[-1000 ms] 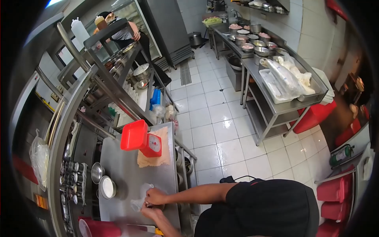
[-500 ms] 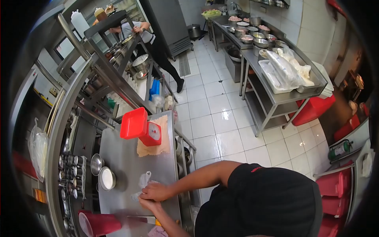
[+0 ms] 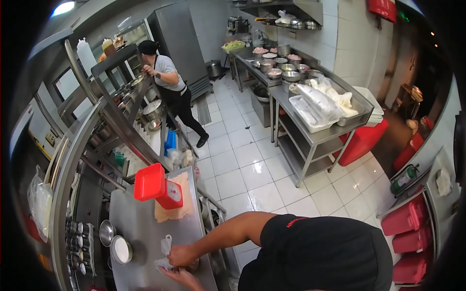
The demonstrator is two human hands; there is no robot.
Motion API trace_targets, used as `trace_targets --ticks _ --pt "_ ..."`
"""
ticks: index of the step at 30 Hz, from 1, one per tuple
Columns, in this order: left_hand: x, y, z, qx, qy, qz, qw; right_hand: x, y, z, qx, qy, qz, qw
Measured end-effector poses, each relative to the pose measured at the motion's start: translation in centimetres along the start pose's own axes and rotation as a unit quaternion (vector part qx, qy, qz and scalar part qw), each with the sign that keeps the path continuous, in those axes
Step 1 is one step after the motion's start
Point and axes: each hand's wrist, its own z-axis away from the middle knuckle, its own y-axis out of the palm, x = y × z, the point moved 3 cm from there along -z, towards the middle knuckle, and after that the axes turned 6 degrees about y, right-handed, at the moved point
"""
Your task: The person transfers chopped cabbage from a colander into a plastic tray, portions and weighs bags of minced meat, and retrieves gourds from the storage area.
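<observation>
My right hand (image 3: 181,255) is closed on a clear plastic bag (image 3: 166,245) over the steel counter (image 3: 141,242). Just below it in the view, my left hand (image 3: 180,276) touches the lower part of the same bag, its fingers partly hidden by the plastic and the other hand. A loose end of the bag sticks up beyond my right fingers. What the bag holds is hard to make out. To the left stand a metal bowl of white contents (image 3: 122,250) and a smaller metal bowl (image 3: 107,233). Farther up, a red scale (image 3: 167,194) rests on a tan cloth (image 3: 183,183).
Another person (image 3: 170,80) leans at the steel shelving (image 3: 128,133). Across the tiled floor (image 3: 242,165), a steel table (image 3: 315,138) carries many bowls and a white tray (image 3: 310,116). Red bins (image 3: 405,218) stand at the right.
The camera view has shifted, moving the counter left and down. Both hands remain at the bag, its loose end now upright. The other person has come out farther from behind the shelving.
</observation>
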Motion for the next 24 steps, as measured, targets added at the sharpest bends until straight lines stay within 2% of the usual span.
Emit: trace_targets --ticks 1,2,4,5,7,8,11,14,15,17,18,20,22,23,24 --pt "-0.1 0.2 0.5 0.032 0.051 -0.006 0.998 -0.5 0.6 0.1 -0.003 0.013 -0.005 1.0" --pt "-0.6 0.3 1.0 0.029 0.049 -0.005 0.998 -0.5 0.2 0.2 -0.006 0.023 -0.012 1.0" --pt "-2.0 1.3 1.7 0.056 0.136 -0.111 0.983 -0.8 -0.7 -0.1 0.011 0.005 -0.031 0.999" --pt "0.2 0.9 1.2 0.052 0.137 -0.112 0.983 -0.5 -1.5 -0.3 0.024 -0.007 -0.052 0.998" --pt "6.1 -0.9 -0.6 -0.011 0.147 0.148 0.978 0.4 -2.1 -0.6 0.004 -0.044 -0.055 0.998" --pt "5.4 -0.7 -0.6 -0.01 0.151 0.144 0.978 1.0 -2.3 -0.7 -0.014 -0.078 -0.056 0.995" --pt "-2.1 -0.4 2.5 -0.027 0.199 -0.163 0.966 0.6 -4.7 0.8 -0.066 -0.08 -0.083 0.991" --pt "-9.2 1.6 6.3 -0.056 0.226 -0.455 0.859 -0.5 -11.0 4.4 -0.098 -0.114 -0.124 0.981" --pt "-10.2 2.9 7.2 -0.06 0.232 -0.459 0.856 -1.2 -12.3 5.2 -0.093 -0.09 -0.165 0.978" --pt "-12.5 5.8 9.4 -0.099 0.337 -0.532 0.77 -2.4 -16.8 8.1 -0.123 -0.062 -0.238 0.961" --pt "-13.6 7.7 10.1 -0.102 0.338 -0.533 0.769 -3.4 -19.1 9.9 -0.124 -0.065 -0.239 0.961" --pt "-15.5 12.6 10.7 0.006 0.237 -0.388 0.891 -6.3 -23.0 12.9 -0.139 0.002 -0.259 0.956" --pt "-16.5 18.0 10.6 0.024 0.257 -0.404 0.877 -9.9 -25.8 15.8 -0.17 0.02 -0.263 0.95" --pt "-15.6 20.8 10.1 0.075 0.193 -0.282 0.937 -11.7 -26.9 17.1 -0.195 0.036 -0.274 0.941" --pt "-14.6 23.5 9.8 0.126 0.122 -0.157 0.972 -13.2 -27.6 18.3 -0.2 0.041 -0.267 0.942"
